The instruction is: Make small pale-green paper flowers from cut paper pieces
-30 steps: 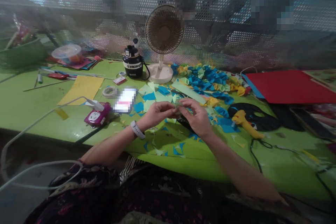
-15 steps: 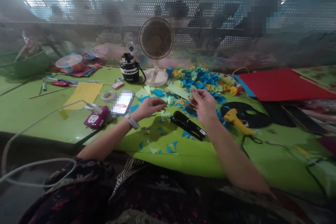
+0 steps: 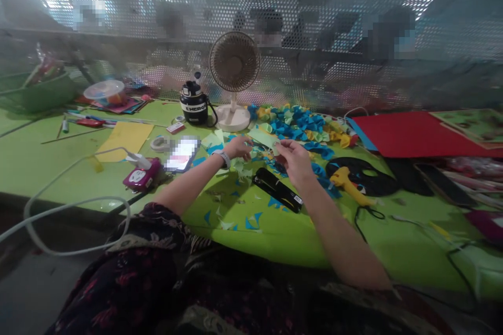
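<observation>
My right hand [image 3: 295,163] pinches a small light green paper piece [image 3: 275,148] between thumb and fingertips. To its left, my left hand [image 3: 239,147] hovers low over paper scraps, fingers bent and apart, with nothing visible in them; a pale watch is on that wrist. Just beyond both hands lies a larger light green paper sheet [image 3: 262,137]. Below them, a black stapler [image 3: 277,189] rests at a slant on the green table [image 3: 243,238]. A heap of blue, yellow and green folded paper pieces [image 3: 298,121] spreads behind my right hand.
A white fan [image 3: 233,115] and a black bottle [image 3: 194,107] stand at the back. On the left are a phone [image 3: 182,154], a tape roll [image 3: 161,143] and a purple socket block [image 3: 142,175]. A yellow glue gun [image 3: 349,184] and red sheet [image 3: 416,133] lie right.
My left hand has moved right and away from me, and its fingers have bent. My right hand has shifted slightly left and lower, still pinching the light green paper piece.
</observation>
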The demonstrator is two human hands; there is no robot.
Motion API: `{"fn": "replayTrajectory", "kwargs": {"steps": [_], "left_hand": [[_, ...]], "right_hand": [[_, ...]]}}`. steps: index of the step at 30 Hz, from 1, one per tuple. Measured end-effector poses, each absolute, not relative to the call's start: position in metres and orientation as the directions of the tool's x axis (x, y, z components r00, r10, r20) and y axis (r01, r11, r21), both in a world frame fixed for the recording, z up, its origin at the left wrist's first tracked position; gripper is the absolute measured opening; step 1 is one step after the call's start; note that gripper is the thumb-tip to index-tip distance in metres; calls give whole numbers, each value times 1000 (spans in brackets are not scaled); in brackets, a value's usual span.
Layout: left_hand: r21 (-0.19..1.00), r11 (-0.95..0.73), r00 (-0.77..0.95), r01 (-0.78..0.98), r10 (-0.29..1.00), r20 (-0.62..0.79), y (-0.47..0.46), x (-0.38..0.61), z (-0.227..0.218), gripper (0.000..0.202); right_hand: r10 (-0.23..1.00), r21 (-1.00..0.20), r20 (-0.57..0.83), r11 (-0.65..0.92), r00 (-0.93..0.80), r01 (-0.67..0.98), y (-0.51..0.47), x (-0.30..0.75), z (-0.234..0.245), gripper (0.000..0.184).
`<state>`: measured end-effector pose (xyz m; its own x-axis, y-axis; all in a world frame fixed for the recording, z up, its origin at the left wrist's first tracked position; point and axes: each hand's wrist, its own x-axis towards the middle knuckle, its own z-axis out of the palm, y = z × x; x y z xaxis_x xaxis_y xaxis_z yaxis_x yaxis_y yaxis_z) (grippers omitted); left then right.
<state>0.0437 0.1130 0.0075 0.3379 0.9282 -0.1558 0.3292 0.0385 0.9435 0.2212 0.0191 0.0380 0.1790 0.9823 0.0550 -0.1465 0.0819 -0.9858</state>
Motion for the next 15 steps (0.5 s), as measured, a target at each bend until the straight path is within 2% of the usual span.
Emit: {"fn": "replayTrajectory", "kwargs": {"steps": [4,9,11,15], "left_hand": [[945,34,338,326,929,-150,113,39,7,11],[977,4,288,213,955,-67,97,27,13,8],[990,-7,237,139,971,-26,87,25,17,7],[991,5,124,-135,992,12,63,28,27,8]], "right_hand": [[988,-990,58,75,143,-120,17,220,38,41],[990,-992,33,50,135,-119,16,219,37,45],[991,-992,17,34,135,-121,16,217,36,45],[994,-995,34,44,108,-90,11,209,34,45]]}}
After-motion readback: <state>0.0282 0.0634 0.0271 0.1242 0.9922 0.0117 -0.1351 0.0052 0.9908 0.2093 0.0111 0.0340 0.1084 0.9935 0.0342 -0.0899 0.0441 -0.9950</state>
